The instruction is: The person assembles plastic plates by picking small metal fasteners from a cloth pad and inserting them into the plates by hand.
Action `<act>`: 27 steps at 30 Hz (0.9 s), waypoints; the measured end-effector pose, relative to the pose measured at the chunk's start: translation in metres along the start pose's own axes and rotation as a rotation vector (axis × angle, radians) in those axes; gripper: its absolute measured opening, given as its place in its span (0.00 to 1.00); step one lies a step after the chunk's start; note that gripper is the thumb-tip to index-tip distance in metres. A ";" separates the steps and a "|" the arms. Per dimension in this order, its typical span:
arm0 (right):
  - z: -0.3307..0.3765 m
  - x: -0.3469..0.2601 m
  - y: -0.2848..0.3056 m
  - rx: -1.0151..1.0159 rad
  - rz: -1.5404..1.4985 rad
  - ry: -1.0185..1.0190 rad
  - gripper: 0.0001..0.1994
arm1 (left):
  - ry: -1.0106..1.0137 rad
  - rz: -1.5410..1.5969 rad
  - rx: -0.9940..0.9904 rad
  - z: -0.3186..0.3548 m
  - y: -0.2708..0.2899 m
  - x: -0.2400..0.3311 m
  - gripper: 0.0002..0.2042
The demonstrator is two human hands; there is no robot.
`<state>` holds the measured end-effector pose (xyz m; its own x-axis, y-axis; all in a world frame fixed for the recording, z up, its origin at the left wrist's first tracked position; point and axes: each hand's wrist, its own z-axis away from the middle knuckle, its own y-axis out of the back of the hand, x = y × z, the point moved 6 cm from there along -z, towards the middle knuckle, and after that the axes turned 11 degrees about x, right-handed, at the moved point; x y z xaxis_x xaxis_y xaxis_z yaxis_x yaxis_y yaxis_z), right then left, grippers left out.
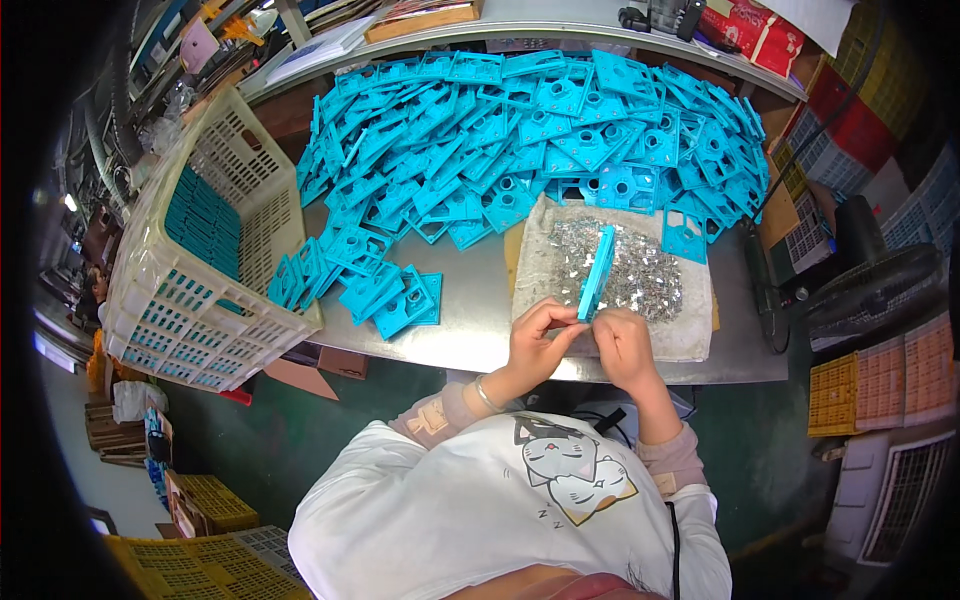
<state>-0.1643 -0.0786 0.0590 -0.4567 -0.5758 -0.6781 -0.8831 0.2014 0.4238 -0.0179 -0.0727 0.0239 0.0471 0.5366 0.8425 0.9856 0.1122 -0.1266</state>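
Observation:
A turquoise plastic plate (597,272) stands on edge over a whitish cloth (690,338) with many small shiny metal pieces (645,280) strewn on it. My left hand (540,342) pinches the plate's near end between thumb and fingers. Beside that same end is my right hand (625,345), its fingers curled closed against the plate's right side. What those fingers hold, if anything, is hidden. Just beyond the cloth rises a large heap of similar turquoise plates (530,130), many with round and angular openings.
A white slatted crate (215,330) stands tilted at the left with stacked turquoise plates inside. Several loose plates (395,300) lie on the metal table (470,330) beside it. A black fan (880,265) stands at the right. A shelf (520,32) runs along the back.

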 end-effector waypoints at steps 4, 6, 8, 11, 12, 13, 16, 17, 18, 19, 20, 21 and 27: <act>-0.003 -0.007 0.001 0.069 -0.073 -0.086 0.09 | 0.007 -0.005 -0.012 0.001 -0.002 0.002 0.12; 0.003 0.005 -0.002 -0.090 -0.034 -0.088 0.08 | 0.015 -0.003 -0.015 0.003 -0.001 0.001 0.12; 0.005 0.007 0.000 -0.087 0.015 -0.122 0.05 | 0.021 0.001 -0.020 0.003 -0.002 0.001 0.12; -0.002 -0.010 0.009 0.112 -0.055 -0.101 0.03 | 0.111 0.068 0.004 0.004 -0.001 -0.008 0.11; -0.001 -0.008 0.010 0.114 -0.055 -0.102 0.03 | 0.165 0.097 0.021 0.004 0.000 -0.012 0.11; 0.000 -0.012 0.011 0.131 0.009 0.026 0.03 | 0.221 0.126 0.037 0.005 0.000 -0.016 0.11; 0.006 -0.013 0.011 0.143 0.114 0.197 0.06 | 0.221 0.174 0.042 0.005 -0.002 -0.016 0.11; 0.008 -0.013 0.010 0.135 0.154 0.241 0.07 | 0.221 0.175 0.038 0.006 -0.003 -0.016 0.11; 0.008 -0.014 0.011 0.138 0.157 0.240 0.07 | 0.214 0.164 0.042 0.007 -0.002 -0.015 0.11; 0.009 -0.012 0.010 0.119 0.163 0.210 0.06 | 0.207 0.153 0.046 0.007 -0.002 -0.014 0.10; 0.009 -0.011 0.008 0.100 0.170 0.180 0.05 | 0.207 0.154 0.042 0.006 -0.001 -0.013 0.10; 0.010 -0.013 0.007 0.103 0.172 0.178 0.05 | 0.064 0.023 0.000 0.005 0.000 -0.004 0.11; 0.019 0.012 -0.005 0.016 -0.020 -0.243 0.05 | -0.442 -0.241 -0.119 -0.004 -0.005 0.030 0.13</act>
<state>-0.1673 -0.0709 0.0373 -0.4501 -0.3726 -0.8115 -0.8928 0.2060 0.4005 -0.0208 -0.0603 0.0517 -0.2315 0.8123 0.5354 0.9728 0.1945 0.1256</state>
